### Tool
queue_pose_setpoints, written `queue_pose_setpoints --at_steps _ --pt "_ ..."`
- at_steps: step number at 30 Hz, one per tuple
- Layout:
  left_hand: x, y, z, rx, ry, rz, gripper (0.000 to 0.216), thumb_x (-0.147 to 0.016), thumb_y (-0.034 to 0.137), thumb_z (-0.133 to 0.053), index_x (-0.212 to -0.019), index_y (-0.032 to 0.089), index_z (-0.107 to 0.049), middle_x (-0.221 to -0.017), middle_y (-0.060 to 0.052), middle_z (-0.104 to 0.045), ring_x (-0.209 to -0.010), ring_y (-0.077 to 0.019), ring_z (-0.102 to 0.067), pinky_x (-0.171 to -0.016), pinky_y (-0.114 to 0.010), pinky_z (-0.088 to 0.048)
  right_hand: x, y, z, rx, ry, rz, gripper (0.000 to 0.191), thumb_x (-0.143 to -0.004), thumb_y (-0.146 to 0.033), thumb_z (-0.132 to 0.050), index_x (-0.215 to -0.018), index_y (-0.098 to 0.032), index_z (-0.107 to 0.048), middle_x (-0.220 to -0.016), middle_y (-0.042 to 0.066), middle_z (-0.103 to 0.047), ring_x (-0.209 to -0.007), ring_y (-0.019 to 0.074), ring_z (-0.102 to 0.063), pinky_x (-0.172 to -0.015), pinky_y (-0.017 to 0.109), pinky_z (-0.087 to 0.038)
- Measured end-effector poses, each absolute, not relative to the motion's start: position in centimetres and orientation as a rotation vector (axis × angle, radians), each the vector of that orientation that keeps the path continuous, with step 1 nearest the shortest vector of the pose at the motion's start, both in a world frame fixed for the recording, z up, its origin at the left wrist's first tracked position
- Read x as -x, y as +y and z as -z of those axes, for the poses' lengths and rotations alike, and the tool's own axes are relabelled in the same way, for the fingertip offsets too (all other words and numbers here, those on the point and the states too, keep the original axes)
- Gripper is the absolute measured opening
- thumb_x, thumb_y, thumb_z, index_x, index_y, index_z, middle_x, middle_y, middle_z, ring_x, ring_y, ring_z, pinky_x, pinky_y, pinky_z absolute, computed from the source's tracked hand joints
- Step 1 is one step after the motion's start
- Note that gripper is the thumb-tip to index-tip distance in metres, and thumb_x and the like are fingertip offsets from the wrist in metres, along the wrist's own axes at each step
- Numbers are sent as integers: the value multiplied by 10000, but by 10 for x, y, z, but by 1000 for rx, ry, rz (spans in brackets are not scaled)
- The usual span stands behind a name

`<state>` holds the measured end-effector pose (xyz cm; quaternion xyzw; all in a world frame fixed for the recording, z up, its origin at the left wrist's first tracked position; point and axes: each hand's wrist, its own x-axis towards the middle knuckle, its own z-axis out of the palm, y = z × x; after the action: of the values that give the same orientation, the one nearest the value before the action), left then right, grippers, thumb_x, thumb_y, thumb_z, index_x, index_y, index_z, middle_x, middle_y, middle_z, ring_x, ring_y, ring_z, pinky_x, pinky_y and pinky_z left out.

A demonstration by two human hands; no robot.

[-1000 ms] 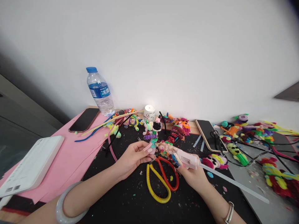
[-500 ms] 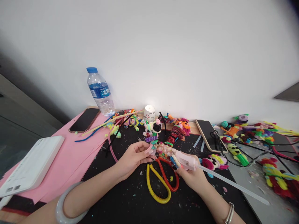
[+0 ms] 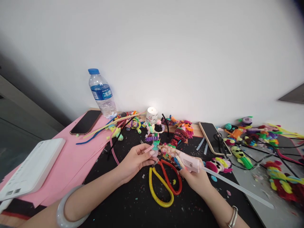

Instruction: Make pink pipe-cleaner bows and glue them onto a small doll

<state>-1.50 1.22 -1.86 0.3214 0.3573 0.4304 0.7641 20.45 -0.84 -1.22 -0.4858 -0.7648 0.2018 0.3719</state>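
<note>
Between its fingertips my left hand (image 3: pixel 140 158) holds a small pipe-cleaner figure (image 3: pixel 155 139) upright by its lower end. The figure has a black-and-white head, a purple coiled part and a green body. My right hand (image 3: pixel 198 180) is wrapped round a pale pink hot glue gun (image 3: pixel 188 161), its decorated front pointing left with the nozzle close against the figure's lower part. A long translucent glue stick (image 3: pixel 237 188) sticks out of the gun's back. Below lie scissors (image 3: pixel 163 196) with one yellow and one red handle loop; their blades are mostly hidden.
A water bottle (image 3: pixel 102 95), a dark phone (image 3: pixel 85 122) and a white box-shaped device (image 3: pixel 33 167) stand or lie at left on pink paper (image 3: pixel 71 164). Behind is a paper cup (image 3: pixel 151 115). At right are another phone (image 3: pixel 213 137) and several pipe-cleaner figures (image 3: pixel 241 156).
The figure has turned slightly in my left fingers, showing more of its green body. The glue gun has shifted a little, its nozzle still near the figure.
</note>
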Motion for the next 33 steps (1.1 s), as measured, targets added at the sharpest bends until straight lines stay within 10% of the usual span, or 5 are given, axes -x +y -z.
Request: queue_pose_setpoints --at_steps 33 --pt "16 14 16 -597 759 -964 182 -715 198 -713 -876 138 -653 -831 -40 -698 -670 -87 -648 -643 -170 -538 -207 -5 14 1295 -1929 -426 210 -765 -274 -515 -586 -176 -562 -486 -16 -524 -420 112 -465 -398 206 -394"
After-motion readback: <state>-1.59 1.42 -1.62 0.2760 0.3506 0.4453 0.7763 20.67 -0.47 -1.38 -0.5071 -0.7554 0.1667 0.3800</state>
